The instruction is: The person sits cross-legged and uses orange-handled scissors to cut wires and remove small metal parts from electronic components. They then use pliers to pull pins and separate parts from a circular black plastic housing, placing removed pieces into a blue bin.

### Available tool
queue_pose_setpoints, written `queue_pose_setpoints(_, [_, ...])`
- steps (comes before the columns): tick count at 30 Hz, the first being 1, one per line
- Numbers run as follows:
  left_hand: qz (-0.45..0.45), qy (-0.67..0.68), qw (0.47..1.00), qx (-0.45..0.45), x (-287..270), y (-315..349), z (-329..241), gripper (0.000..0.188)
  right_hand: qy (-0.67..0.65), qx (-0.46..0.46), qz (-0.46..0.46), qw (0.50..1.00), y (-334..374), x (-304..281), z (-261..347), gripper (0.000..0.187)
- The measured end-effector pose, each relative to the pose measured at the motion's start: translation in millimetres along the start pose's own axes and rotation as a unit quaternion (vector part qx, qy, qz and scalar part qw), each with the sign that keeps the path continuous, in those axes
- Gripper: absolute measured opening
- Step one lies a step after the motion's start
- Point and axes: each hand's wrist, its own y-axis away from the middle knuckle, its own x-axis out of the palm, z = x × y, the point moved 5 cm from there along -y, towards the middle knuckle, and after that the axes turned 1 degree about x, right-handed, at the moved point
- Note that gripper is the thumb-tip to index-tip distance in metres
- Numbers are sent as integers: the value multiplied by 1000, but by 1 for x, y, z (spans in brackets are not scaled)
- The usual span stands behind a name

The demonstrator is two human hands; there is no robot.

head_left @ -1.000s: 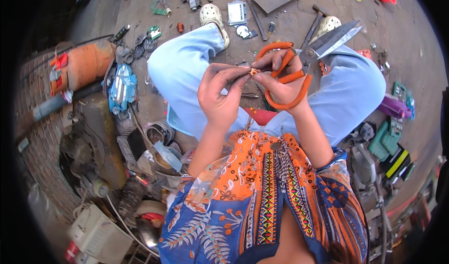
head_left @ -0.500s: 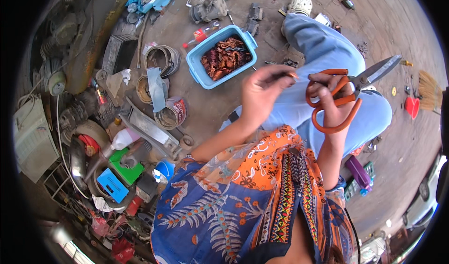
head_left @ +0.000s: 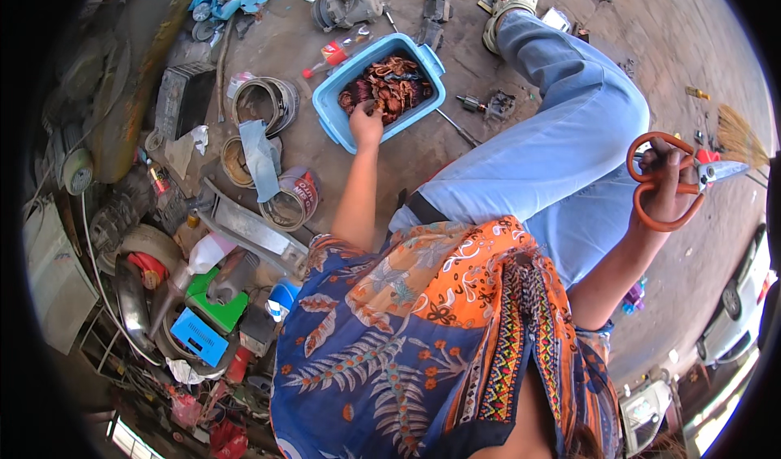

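Over the near left part of a light blue plastic tub [head_left: 332,115], my left hand [head_left: 367,125] reaches down with curled fingers. It touches the tangled copper wire scraps [head_left: 403,93] piled inside; whatever lies between its fingertips is too small to make out. Out to the right, past my knee, my right hand [head_left: 665,186] grips a large pair of scissors [head_left: 661,219] by the orange handles. Their grey blades point right and look nearly closed.
Left of the tub stand open metal cans [head_left: 299,198] and a folded blue cloth [head_left: 260,159]. Beyond it lie a plastic bottle [head_left: 338,50] and a motor part [head_left: 350,5]. A screwdriver [head_left: 457,125] rests beside the tub. At far right are a broom [head_left: 740,137] and a parked car [head_left: 736,304].
My left hand has moved left and forward from above my lap, where it pinched a small copper-coloured piece, into the tub. My right hand has swung right with the scissors, whose blades now appear nearly closed.
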Motion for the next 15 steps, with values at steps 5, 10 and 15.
queue_pose_setpoints(5, [11, 81, 996, -47, -16, 21, -23, 13, -33, 11, -67, 997, -16, -48, -21, 33])
queue_pose_setpoints(10, [22, 70, 997, 39, -5, 29, -54, 14, -128, -12, -118, 985, -50, -92, -13, 27])
queue_pose_setpoints(15, [105, 100, 985, 89, 33, 44, -107, 14, -146, -44, -176, 973, -73, -139, 2, 26])
